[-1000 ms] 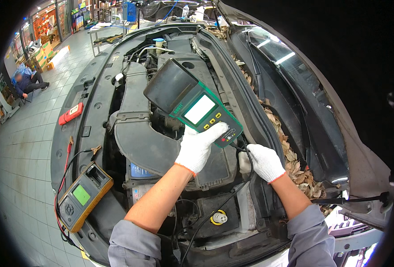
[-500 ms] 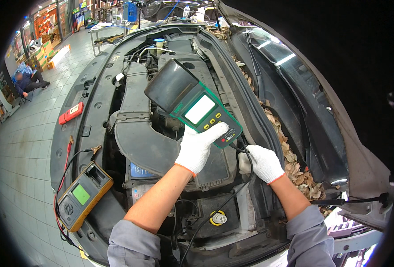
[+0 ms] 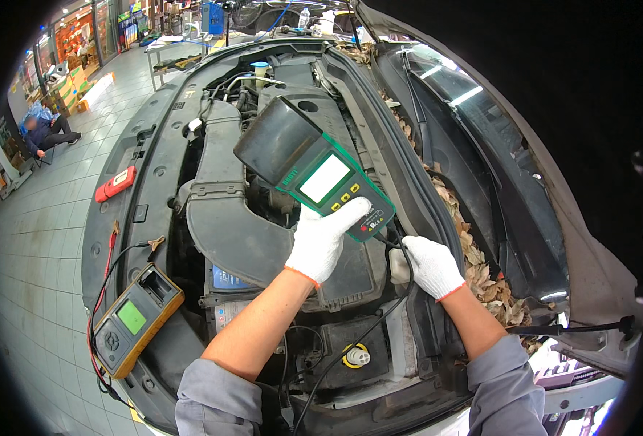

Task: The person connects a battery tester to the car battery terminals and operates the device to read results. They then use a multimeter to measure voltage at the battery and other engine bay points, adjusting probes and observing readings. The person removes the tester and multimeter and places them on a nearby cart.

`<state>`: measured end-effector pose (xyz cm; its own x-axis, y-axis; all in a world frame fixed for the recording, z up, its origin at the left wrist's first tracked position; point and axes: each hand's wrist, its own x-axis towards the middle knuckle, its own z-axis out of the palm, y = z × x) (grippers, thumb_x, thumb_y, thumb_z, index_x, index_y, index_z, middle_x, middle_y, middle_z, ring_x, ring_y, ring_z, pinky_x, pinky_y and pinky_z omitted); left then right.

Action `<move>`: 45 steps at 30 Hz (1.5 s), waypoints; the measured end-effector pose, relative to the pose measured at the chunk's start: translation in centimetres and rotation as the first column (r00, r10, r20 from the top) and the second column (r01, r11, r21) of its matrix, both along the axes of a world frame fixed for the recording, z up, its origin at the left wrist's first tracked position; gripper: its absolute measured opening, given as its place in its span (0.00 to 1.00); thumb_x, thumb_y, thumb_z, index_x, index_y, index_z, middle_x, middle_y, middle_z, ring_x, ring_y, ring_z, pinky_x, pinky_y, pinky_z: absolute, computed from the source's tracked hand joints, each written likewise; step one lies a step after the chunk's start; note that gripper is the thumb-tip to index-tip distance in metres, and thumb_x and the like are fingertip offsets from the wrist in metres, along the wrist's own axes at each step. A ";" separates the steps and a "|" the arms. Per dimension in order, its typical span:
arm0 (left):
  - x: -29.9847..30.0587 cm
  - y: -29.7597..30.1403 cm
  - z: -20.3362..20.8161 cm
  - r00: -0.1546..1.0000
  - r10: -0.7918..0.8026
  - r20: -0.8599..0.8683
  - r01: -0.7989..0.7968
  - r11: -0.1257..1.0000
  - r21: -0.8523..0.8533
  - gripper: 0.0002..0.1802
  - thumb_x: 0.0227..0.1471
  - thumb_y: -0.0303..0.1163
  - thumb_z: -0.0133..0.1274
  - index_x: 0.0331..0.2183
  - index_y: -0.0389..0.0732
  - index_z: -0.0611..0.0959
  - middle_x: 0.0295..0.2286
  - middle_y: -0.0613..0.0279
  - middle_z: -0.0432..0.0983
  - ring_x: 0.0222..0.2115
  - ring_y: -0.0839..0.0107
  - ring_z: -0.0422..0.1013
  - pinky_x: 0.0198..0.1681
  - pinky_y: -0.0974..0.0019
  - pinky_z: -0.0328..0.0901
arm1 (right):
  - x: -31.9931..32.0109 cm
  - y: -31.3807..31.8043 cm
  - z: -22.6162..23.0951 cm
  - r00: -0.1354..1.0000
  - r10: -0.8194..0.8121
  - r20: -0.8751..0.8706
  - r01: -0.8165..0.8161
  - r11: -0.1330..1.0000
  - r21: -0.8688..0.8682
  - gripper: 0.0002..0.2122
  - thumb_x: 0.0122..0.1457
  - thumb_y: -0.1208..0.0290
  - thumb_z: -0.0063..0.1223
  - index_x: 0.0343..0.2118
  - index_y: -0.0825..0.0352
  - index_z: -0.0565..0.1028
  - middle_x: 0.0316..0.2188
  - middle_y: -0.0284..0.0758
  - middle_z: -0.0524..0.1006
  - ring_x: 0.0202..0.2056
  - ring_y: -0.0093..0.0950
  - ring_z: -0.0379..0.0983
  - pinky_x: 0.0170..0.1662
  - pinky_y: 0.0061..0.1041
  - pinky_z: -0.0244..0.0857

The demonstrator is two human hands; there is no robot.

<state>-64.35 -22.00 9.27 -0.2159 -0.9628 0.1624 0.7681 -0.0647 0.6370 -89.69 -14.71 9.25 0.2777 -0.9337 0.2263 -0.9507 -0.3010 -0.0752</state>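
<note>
My left hand (image 3: 326, 236), in a white knit glove, grips a green and black handheld battery tester (image 3: 336, 185) above the engine bay. Its thumb lies on the front face below the yellow buttons, and the screen glows white. A raised black cover (image 3: 279, 142) stands at the tester's far end. Close to its lower end, my gloved right hand (image 3: 426, 265) has its fingers curled around the black cable (image 3: 401, 294), which runs down toward the near edge. Below my left forearm, a car battery (image 3: 227, 280) with a blue label shows in part.
On the left front panel lie a yellow-edged tester (image 3: 138, 320) with a green screen, clamp leads (image 3: 111, 254) and a red device (image 3: 116, 184). Dry leaves (image 3: 481, 280) fill the cowl at right. The raised hood (image 3: 532, 138) hangs over it. A person (image 3: 49, 134) sits at far left.
Almost nothing differs. The tester has shifted very slightly to the left in my left hand; my right hand stays by the cable.
</note>
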 end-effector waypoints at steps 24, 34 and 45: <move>2.8 8.8 8.2 0.990 -0.135 0.041 0.132 0.988 0.076 0.23 0.60 0.25 0.65 0.56 0.45 0.80 0.50 0.63 0.82 0.50 0.67 0.79 0.57 0.51 0.74 | -0.5 4.2 3.0 0.963 0.041 0.265 0.054 0.939 -0.341 0.12 0.64 0.83 0.54 0.49 0.69 0.78 0.37 0.45 0.81 0.39 0.39 0.82 0.46 0.30 0.75; 2.8 11.6 6.3 0.986 -0.164 0.021 0.158 0.972 0.176 0.25 0.60 0.30 0.67 0.57 0.46 0.78 0.51 0.63 0.82 0.51 0.66 0.78 0.61 0.50 0.70 | 0.0 6.1 2.0 0.899 0.061 0.434 0.097 0.938 -0.332 0.15 0.59 0.86 0.54 0.48 0.67 0.78 0.37 0.45 0.80 0.40 0.43 0.80 0.47 0.32 0.74; 5.2 14.9 5.2 0.989 -0.141 -0.036 0.146 0.954 0.263 0.22 0.61 0.32 0.66 0.55 0.43 0.79 0.50 0.59 0.82 0.49 0.62 0.80 0.57 0.52 0.74 | 1.7 6.6 1.6 0.723 0.004 0.691 0.182 0.964 -0.196 0.13 0.62 0.84 0.53 0.48 0.67 0.76 0.43 0.43 0.79 0.42 0.38 0.79 0.48 0.30 0.74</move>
<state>-59.14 -7.13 14.45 -0.3542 -0.9309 -0.0888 0.7489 -0.3393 0.5692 -88.00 -8.15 10.85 -0.1200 -0.8380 0.5323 -0.6917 -0.3140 -0.6503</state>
